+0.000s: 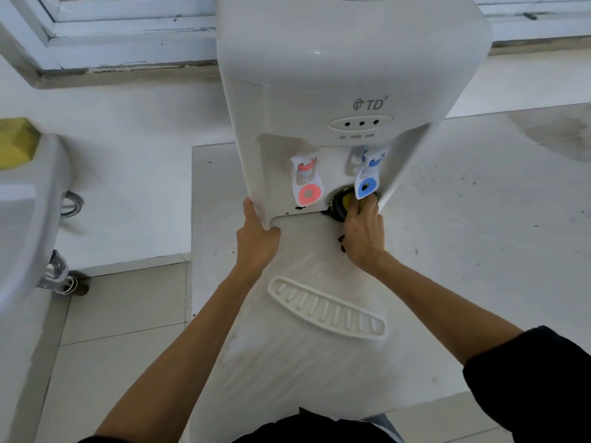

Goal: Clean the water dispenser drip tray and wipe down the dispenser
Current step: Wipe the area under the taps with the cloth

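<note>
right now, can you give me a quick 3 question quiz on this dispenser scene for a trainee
1. True or false: the left hand grips the lower left edge of the water dispenser.
2. Multiple choice: the right hand works with a yellow sponge where? A) on the slotted drip tray grille B) in the recess under the blue tap C) on the red tap
3. Fill the gap: the drip tray grille lies off the dispenser, on the white surface ____ both hands and the camera.

Key
1. True
2. B
3. between
</note>
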